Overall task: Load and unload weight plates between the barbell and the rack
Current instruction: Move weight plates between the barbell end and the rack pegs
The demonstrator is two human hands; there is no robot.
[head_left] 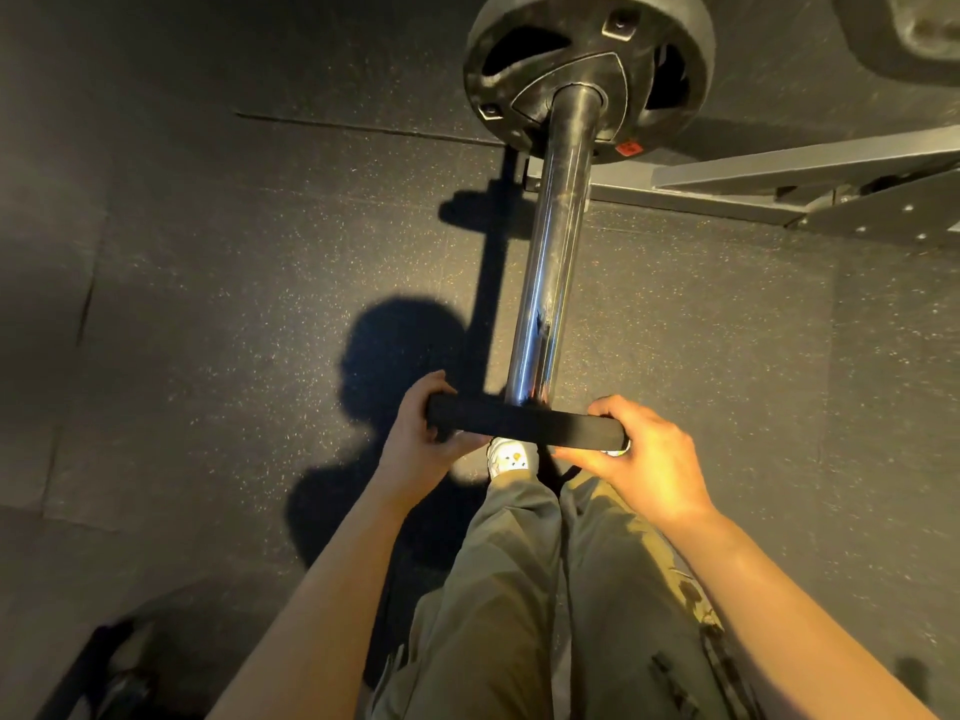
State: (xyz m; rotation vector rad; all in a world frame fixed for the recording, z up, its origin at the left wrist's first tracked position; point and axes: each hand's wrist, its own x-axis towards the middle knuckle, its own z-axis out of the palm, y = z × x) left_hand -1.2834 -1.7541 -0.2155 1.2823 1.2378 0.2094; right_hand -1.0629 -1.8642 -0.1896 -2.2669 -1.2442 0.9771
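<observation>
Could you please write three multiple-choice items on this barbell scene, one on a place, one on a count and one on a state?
1. Where is the small plate on the barbell sleeve?
A. at the near end
B. against the large plate
C. on the floor

2. How many plates are on the sleeve?
A. one
B. two
C. four

3. How is the small plate held?
A. left hand only
B. both hands at its rim
C. not held

Key:
1 A, it sits at the sleeve's near end, far from the large plate.
2 B, one large and one small.
3 B, the left hand and right hand grip opposite edges.
</observation>
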